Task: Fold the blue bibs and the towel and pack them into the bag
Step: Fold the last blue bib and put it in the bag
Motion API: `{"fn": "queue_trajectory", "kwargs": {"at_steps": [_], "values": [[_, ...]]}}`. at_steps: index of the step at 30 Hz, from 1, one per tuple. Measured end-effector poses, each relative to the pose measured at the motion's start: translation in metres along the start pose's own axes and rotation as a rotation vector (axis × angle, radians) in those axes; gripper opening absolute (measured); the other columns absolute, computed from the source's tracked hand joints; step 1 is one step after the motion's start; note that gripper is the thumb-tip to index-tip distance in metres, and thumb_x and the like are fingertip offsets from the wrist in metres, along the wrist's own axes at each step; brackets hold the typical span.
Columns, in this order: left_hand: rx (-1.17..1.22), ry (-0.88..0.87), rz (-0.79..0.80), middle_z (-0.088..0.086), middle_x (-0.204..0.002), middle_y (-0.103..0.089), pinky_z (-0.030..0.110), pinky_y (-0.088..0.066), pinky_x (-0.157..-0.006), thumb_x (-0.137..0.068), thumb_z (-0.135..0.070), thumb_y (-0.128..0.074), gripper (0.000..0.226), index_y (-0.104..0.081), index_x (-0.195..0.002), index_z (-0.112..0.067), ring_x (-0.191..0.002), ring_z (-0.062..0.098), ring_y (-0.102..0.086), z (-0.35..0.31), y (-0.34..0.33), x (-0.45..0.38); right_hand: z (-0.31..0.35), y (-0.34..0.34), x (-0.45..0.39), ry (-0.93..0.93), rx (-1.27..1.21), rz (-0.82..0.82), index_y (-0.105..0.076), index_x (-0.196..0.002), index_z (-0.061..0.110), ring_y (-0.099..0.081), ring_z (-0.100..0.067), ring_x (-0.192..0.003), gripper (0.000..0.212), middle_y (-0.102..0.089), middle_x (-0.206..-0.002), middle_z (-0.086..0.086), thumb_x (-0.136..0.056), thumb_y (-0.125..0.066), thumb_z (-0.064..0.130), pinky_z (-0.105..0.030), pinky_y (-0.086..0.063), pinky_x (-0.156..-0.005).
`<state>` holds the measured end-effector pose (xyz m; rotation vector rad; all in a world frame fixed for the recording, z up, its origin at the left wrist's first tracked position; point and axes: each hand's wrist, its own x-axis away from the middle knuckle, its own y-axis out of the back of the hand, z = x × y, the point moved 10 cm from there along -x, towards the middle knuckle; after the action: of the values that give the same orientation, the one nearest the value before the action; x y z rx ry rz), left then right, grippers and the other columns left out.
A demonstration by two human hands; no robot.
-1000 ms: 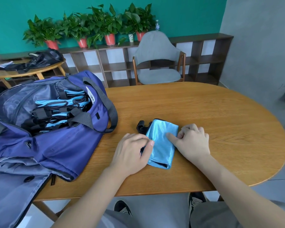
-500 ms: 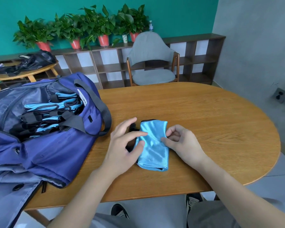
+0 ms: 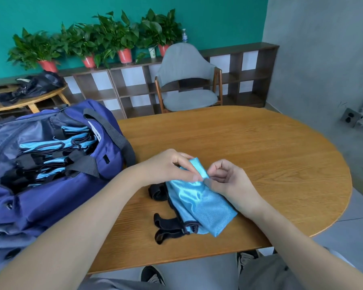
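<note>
Over the wooden table [image 3: 260, 155], both hands — left hand [image 3: 168, 166], right hand [image 3: 228, 181] (fingers curled) — pinch the blue bib [image 3: 199, 197].

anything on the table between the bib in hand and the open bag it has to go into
Nothing visible does. Both the left hand and the right hand already pinch the blue bib. Only bare table lies between it and the bag, whose top is open, with folded bibs inside.

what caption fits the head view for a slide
Both hands, left hand and right hand, pinch a blue bib on the table beside the open bag.
</note>
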<state>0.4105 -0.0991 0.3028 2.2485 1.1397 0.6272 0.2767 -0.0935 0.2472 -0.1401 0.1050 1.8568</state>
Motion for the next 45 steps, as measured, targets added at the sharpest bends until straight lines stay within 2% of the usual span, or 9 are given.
{"fn": "queue_trajectory", "kwargs": {"at_steps": [6, 11, 16, 18, 24, 29, 33, 41, 45], "values": [[-0.155, 0.073, 0.054, 0.008, -0.091, -0.073, 0.035, -0.039, -0.074, -0.091, -0.031, -0.075, 0.013, -0.08, -0.098, -0.041, -0.082, 0.036, -0.059, 0.018, -0.011, 0.012, 0.002, -0.003, 0.002, -0.029, 0.021, 0.014, -0.061, -0.098, 0.006, -0.071, -0.022, -0.088, 0.022, -0.076, -0.1, -0.007, -0.085, -0.077, 0.0, -0.033, -0.058, -0.087], [-0.028, 0.021, -0.262, -0.019, -0.105, -0.071, 0.016, -0.04, -0.095, -0.096, -0.017, -0.07, 0.026, -0.08, -0.097, -0.041, -0.11, -0.004, -0.058, 0.019, 0.014, 0.043, 0.0, -0.02, 0.009, -0.164, 0.087, 0.136, -0.067, -0.108, 0.01, -0.07, -0.017, -0.083, 0.041, -0.075, -0.098, -0.007, -0.075, -0.088, 0.02, -0.029, -0.055, -0.077], [0.095, 0.015, -0.48, -0.037, -0.103, -0.067, 0.051, -0.03, -0.119, -0.102, -0.011, -0.058, 0.04, -0.076, -0.107, -0.046, -0.143, 0.037, -0.032, 0.022, 0.04, 0.088, 0.009, -0.03, 0.019, -0.201, -0.168, 0.057, -0.067, -0.11, -0.002, -0.072, -0.028, -0.09, 0.04, -0.073, -0.108, -0.023, -0.076, -0.084, 0.007, -0.032, -0.058, -0.077], [0.141, -0.044, -0.529, -0.034, -0.114, -0.066, 0.054, -0.028, -0.12, -0.102, -0.008, -0.056, 0.045, -0.075, -0.11, -0.048, -0.143, 0.028, -0.039, 0.019, 0.045, 0.105, 0.019, -0.035, 0.021, -0.181, -0.332, -0.02, -0.063, -0.116, -0.002, -0.071, -0.033, -0.096, 0.047, -0.071, -0.115, -0.025, -0.074, -0.082, 0.003, -0.037, -0.061, -0.081], [0.128, -0.077, -0.702, -0.019, -0.13, -0.062, 0.017, -0.037, -0.101, -0.104, -0.013, -0.053, 0.039, -0.072, -0.118, -0.044, -0.12, -0.011, -0.051, 0.008, 0.078, 0.17, 0.077, -0.073, 0.021, -0.045, -0.244, -0.136, -0.049, -0.122, 0.013, -0.075, -0.03, -0.093, 0.053, -0.075, -0.108, -0.008, -0.081, -0.081, 0.01, -0.036, -0.063, -0.071], [0.127, -0.026, -0.669, -0.024, -0.135, -0.058, 0.022, -0.039, -0.105, -0.098, -0.03, -0.067, 0.031, -0.067, -0.123, -0.048, -0.124, -0.007, -0.051, 0.02, 0.095, 0.219, 0.118, -0.108, 0.009, 0.055, -0.007, -0.263, -0.038, -0.095, 0.016, -0.07, -0.018, -0.078, 0.045, -0.063, -0.096, -0.005, -0.084, -0.081, 0.023, -0.025, -0.05, -0.056], [0.147, 0.011, -0.837, -0.015, -0.106, -0.075, 0.018, -0.043, -0.072, -0.097, -0.02, -0.069, 0.019, -0.08, -0.102, -0.034, -0.069, -0.006, -0.058, 0.034, 0.136, 0.264, 0.145, -0.162, -0.008, 0.169, 0.017, -0.2, -0.049, -0.083, 0.018, -0.071, -0.026, -0.088, 0.029, -0.07, -0.094, -0.008, -0.088, -0.077, 0.017, -0.047, -0.056, -0.068], [-0.031, 0.108, -1.025, -0.017, -0.111, -0.073, 0.015, -0.044, -0.096, -0.097, -0.012, -0.066, 0.033, -0.079, -0.091, -0.041, -0.108, -0.002, -0.064, 0.073, 0.232, 0.302, 0.163, -0.264, -0.078, 0.239, 0.214, -0.041, -0.058, -0.107, 0.038, -0.065, -0.01, -0.094, 0.026, -0.066, -0.107, 0.014, -0.093, -0.07, 0.02, -0.024, -0.051, -0.08], [-0.188, 0.176, -1.032, -0.004, -0.115, -0.066, -0.003, -0.035, -0.084, -0.101, -0.008, -0.059, 0.029, -0.079, -0.1, -0.029, -0.105, 0.008, -0.061, 0.096, 0.272, 0.285, 0.161, -0.289, -0.121, 0.219, 0.316, -0.076, -0.064, -0.116, 0.031, -0.05, -0.002, -0.056, 0.026, -0.06, -0.083, 0.009, -0.095, -0.066, 0.016, -0.015, -0.036, -0.054]]}}
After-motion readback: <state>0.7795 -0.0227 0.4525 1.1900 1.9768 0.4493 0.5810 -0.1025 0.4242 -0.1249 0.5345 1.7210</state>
